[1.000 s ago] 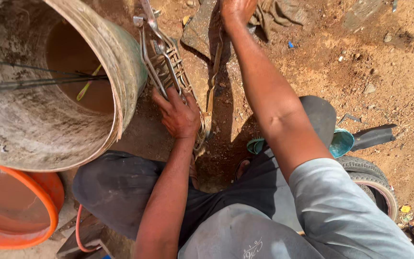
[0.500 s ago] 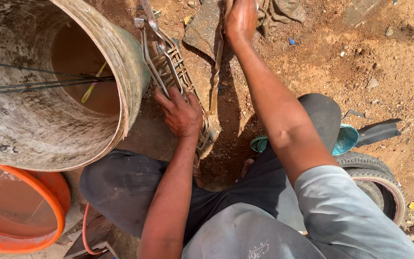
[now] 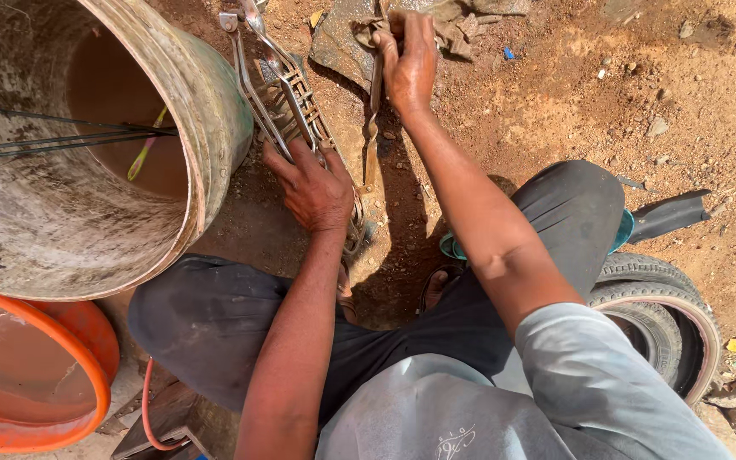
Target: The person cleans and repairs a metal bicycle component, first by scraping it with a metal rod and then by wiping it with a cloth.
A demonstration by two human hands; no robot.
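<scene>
I sit on the dirt ground with a bundle of twisted metal bars (image 3: 287,89) lying in front of me. My left hand (image 3: 313,183) presses down on the near end of that bundle, fingers curled over the bars. My right hand (image 3: 411,64) is stretched further out and grips the top of a single twisted metal bar (image 3: 370,140), together with a dirty rag (image 3: 453,25) bunched at its upper end. That bar runs down between my two hands toward my knees.
A big grimy drum (image 3: 87,213) lies on its side at the left, thin rods (image 3: 53,136) poking from its mouth. An orange basin (image 3: 23,383) sits at the lower left. An old tyre (image 3: 662,311) lies at the right, with stones around.
My right hand has shifted its grip on the single bar, which now stands nearer upright. The view has drifted down and right. My left hand stays on the bundle.
</scene>
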